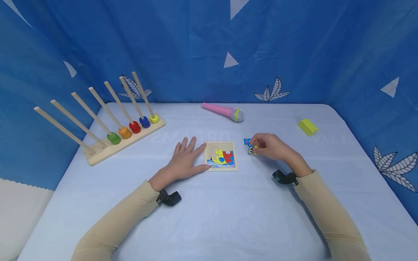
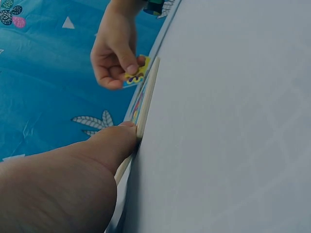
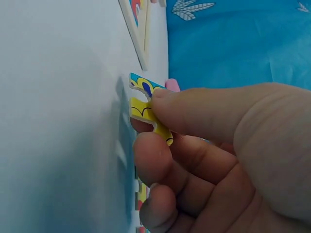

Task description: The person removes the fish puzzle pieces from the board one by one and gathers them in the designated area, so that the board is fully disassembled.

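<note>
A square wooden puzzle tray (image 1: 236,156) lies mid-table, its lower part filled with yellow, red and blue pieces that form part of a picture. My left hand (image 1: 187,162) is spread flat at its left side, thumb and index finger touching the frame. In the left wrist view the thumb (image 2: 114,141) presses on the tray's edge. To the right of the tray, my right hand (image 1: 270,145) pinches a yellow and blue puzzle piece (image 3: 143,109) between thumb and fingers, above the table. Another blue puzzle piece (image 1: 247,141) lies beside that hand, partly hidden by it.
A wooden peg rack (image 1: 125,145) with coloured beads stands at the back left. A pink toy microphone (image 1: 223,110) lies behind the tray. One yellow-green block (image 1: 308,127) sits at the right. Blue patterned cloth (image 1: 209,47) hangs behind the table.
</note>
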Demonstrator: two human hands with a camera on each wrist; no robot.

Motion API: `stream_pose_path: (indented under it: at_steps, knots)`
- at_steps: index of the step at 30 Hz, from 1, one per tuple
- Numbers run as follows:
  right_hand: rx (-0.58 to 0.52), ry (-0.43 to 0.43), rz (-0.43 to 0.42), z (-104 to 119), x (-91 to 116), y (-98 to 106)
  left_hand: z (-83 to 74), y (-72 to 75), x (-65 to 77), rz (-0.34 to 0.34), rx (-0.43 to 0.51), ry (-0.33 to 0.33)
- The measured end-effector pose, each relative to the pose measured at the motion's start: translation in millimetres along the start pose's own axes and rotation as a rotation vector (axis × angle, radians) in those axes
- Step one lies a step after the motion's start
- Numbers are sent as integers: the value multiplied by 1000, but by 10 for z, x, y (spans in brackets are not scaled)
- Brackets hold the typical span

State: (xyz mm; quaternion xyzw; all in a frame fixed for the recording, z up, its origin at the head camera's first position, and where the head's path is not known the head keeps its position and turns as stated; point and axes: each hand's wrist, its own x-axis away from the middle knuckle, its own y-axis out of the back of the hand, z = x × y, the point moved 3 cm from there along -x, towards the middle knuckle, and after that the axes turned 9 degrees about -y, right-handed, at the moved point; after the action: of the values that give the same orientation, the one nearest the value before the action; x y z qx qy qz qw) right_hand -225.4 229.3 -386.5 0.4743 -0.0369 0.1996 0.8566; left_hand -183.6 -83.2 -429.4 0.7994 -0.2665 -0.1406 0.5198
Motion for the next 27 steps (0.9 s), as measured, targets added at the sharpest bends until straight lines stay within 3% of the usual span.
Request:
stream_pose_path:
  at_steps: [6,27]
  knots:
    - [4,-9,19,-23,-22,-54,3,-10,-1,-2,4,0]
    - [86,17,-33,-6,-43,-127,-11,8,4,6,16,6]
